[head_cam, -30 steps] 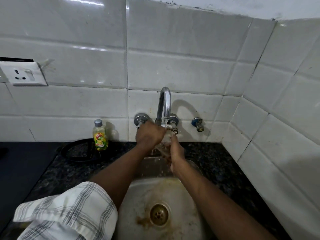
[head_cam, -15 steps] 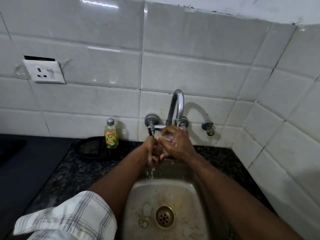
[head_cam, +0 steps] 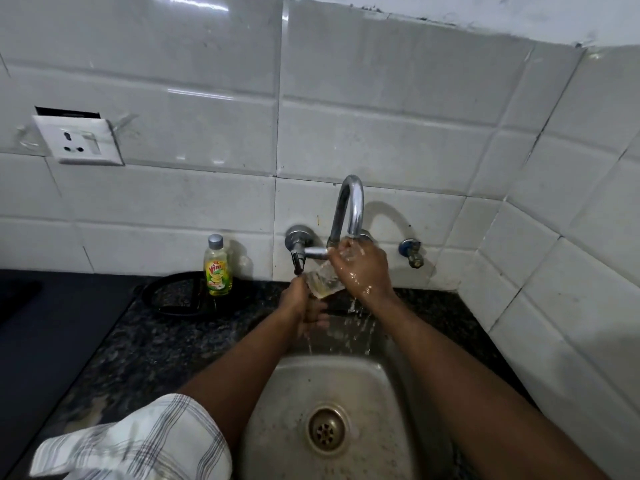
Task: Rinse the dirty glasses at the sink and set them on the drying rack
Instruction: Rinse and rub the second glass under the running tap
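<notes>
A clear drinking glass is held tilted under the chrome tap spout, above the back of the steel sink. My right hand is wrapped over the glass's upper end, wet, right below the spout mouth. My left hand grips the glass's lower end from the left. Water runs off both hands and falls into the sink basin. No drying rack is in view.
A dish soap bottle stands on the dark granite counter left of the tap, in front of a black ring-shaped stand. A wall socket sits upper left. The tiled corner wall closes in on the right. The drain lies mid-basin.
My right hand has risen onto the glass's top under the spout and my left hand has dropped to its lower end. More water now falls into the sink.
</notes>
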